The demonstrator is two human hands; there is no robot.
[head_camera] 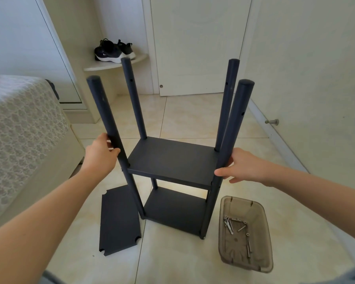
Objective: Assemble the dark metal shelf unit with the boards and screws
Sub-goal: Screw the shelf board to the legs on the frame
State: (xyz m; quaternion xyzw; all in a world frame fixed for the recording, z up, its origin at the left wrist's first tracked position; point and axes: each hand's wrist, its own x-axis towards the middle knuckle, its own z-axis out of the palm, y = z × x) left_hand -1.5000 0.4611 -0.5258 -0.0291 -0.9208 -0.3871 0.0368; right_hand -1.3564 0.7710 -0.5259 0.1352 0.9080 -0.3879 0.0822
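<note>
I see the shelf unit [172, 160] standing upright on the tiled floor [182, 113], straight ahead of me and between my two hands. Two dark boards are seated between its four posts: the upper board [170, 158] about halfway up, the lower board [172, 209] near the floor. The posts rise bare well above the upper board, with small holes showing near their tops.

My left hand [101, 154] grasps the near left post [109, 119] just above the upper board. The thumb crosses the front of the post and the fingers curl round behind it.

My right hand [242, 167] is released rather than clenched. Its fingers are nearly straight and spread, and the thumb lies against the near right post [234, 128] at the level of the upper board. I cannot tell whether any finger reaches behind that post.

A loose board [119, 220] with notched corners lies flat on the floor, just beside the unit's left foot. To the right of the unit sits a clear brownish tray [262, 232], with several silver screws [230, 224] scattered in its bottom.

A bed [19, 130] with a patterned cover fills the left side. A pair of dark shoes [113, 51] rests on a corner ledge beyond the posts, beside a white door [197, 48].
</note>
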